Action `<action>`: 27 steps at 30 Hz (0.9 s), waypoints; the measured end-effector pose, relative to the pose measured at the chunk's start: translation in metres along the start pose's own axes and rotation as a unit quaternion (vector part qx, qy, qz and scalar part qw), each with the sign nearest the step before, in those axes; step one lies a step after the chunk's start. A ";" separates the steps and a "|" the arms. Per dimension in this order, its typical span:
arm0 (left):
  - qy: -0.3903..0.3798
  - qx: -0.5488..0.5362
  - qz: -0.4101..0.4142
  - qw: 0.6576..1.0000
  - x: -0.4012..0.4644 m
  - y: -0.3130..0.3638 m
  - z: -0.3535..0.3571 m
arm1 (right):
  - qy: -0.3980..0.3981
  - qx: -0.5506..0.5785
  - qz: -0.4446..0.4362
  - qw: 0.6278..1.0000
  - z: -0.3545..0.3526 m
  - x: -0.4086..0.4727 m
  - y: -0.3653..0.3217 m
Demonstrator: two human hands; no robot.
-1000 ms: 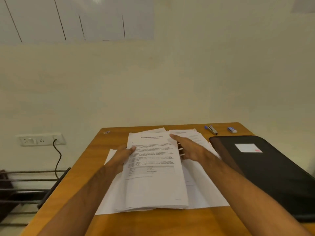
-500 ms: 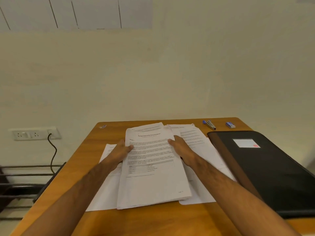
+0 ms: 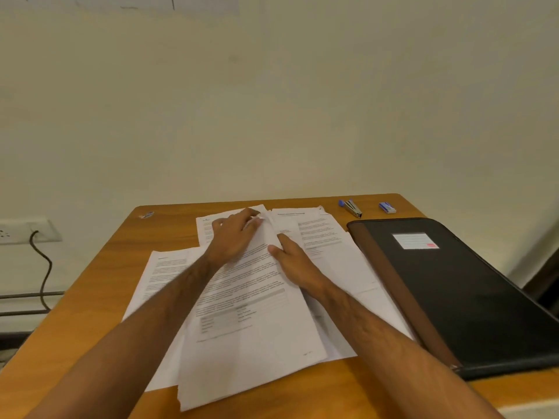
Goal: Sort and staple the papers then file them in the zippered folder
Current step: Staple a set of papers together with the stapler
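A loose stack of printed white papers (image 3: 251, 337) lies spread on the wooden desk (image 3: 99, 285). My left hand (image 3: 234, 234) reaches over the stack's far end and pinches the top corner of the uppermost sheet. My right hand (image 3: 295, 264) rests flat on the stack's right edge, fingers straight. More sheets (image 3: 326, 237) lie to the right and one sheet (image 3: 163, 273) to the left. The black zippered folder (image 3: 472, 291) lies shut at the right. A small stapler (image 3: 352, 207) sits at the desk's far edge.
A blue-and-white staple box (image 3: 387, 207) lies right of the stapler. A small object (image 3: 146, 215) sits at the desk's far left corner. The wall is directly behind the desk, with a socket and black cable (image 3: 40, 267) at the left.
My left hand has moved from the stack's left edge up to its far top corner and taken hold of the top sheet. My right hand has stayed on the right edge.
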State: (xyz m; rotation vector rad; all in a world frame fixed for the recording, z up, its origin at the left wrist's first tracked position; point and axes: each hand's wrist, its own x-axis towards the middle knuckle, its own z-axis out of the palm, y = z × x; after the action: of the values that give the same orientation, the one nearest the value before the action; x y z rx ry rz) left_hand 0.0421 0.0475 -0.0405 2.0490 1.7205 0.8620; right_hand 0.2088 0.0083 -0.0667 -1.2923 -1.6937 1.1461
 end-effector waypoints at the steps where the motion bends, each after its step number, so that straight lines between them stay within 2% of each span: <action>1: 0.001 -0.017 -0.002 1.000 0.004 -0.001 0.002 | -0.003 -0.003 -0.003 1.000 0.001 0.000 0.001; 5: -0.007 -0.138 0.001 0.990 0.014 -0.005 0.004 | 0.003 0.003 -0.012 1.000 0.001 0.004 0.008; 7: 0.001 -0.161 0.012 0.987 0.016 -0.004 0.006 | 0.003 0.010 -0.010 1.000 0.000 0.005 0.011; 9: 0.017 -0.160 0.027 0.987 0.017 -0.005 0.009 | -0.020 0.009 0.002 1.000 -0.003 0.006 0.010; 12: 0.032 -0.145 0.025 0.989 0.020 -0.013 0.018 | -0.028 -0.071 0.026 0.997 -0.025 0.019 0.002; 16: -0.015 -0.080 -0.020 0.996 0.033 -0.020 0.028 | 0.075 -0.143 0.026 0.987 -0.094 0.057 0.007; 20: -0.062 -0.060 -0.046 0.995 0.035 -0.029 0.042 | 0.156 -0.322 0.026 0.934 -0.151 0.101 0.036; 27: -0.035 -0.064 -0.058 0.996 0.038 -0.039 0.056 | 0.207 -0.478 0.076 0.850 -0.203 0.152 0.082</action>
State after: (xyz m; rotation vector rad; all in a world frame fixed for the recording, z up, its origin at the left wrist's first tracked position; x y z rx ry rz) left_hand 0.0509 0.1001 -0.0972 1.8549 1.6847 0.8312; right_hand 0.3831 0.2102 -0.0677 -2.0961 -1.8756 -0.0378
